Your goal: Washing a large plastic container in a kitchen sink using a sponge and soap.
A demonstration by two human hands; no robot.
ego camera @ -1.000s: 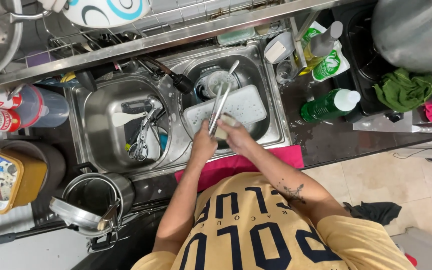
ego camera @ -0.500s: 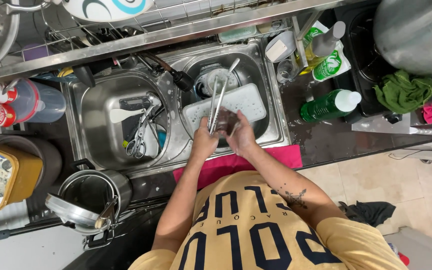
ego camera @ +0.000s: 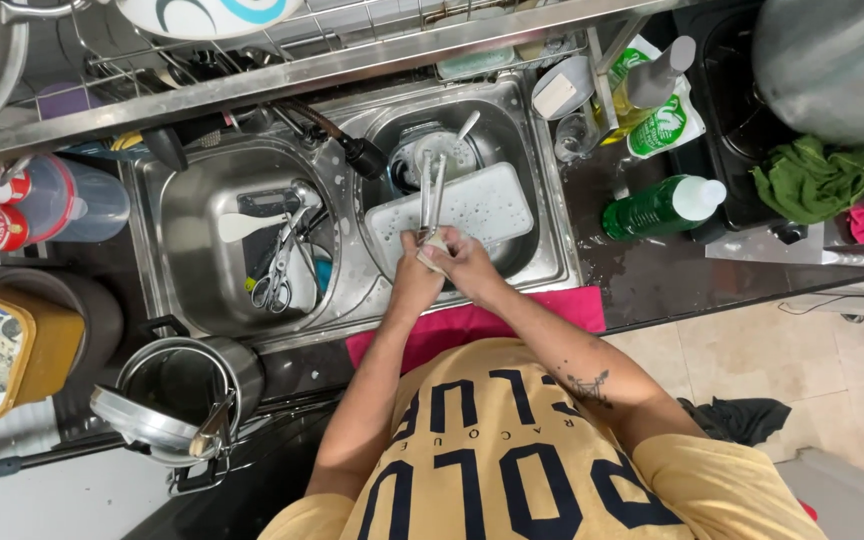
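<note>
Hands over right sink basin (ego camera: 542,215): left hand (ego camera: 414,285) and right hand (ego camera: 467,262) both closed around near end of long steel tongs (ego camera: 430,195), long axis running far from fingers, above white soapy rectangular tray (ego camera: 482,205).

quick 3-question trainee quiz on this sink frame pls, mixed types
1. True or false: both hands, the left hand and the right hand, meet at the handle end of the metal tongs over the right sink basin.
2. Which lies in the left sink basin? A) scissors B) green bottle C) green cloth
3. Fill in: the tongs lie above a white, soapy ____.

Key: 1 true; 2 A; 3 tray
</note>
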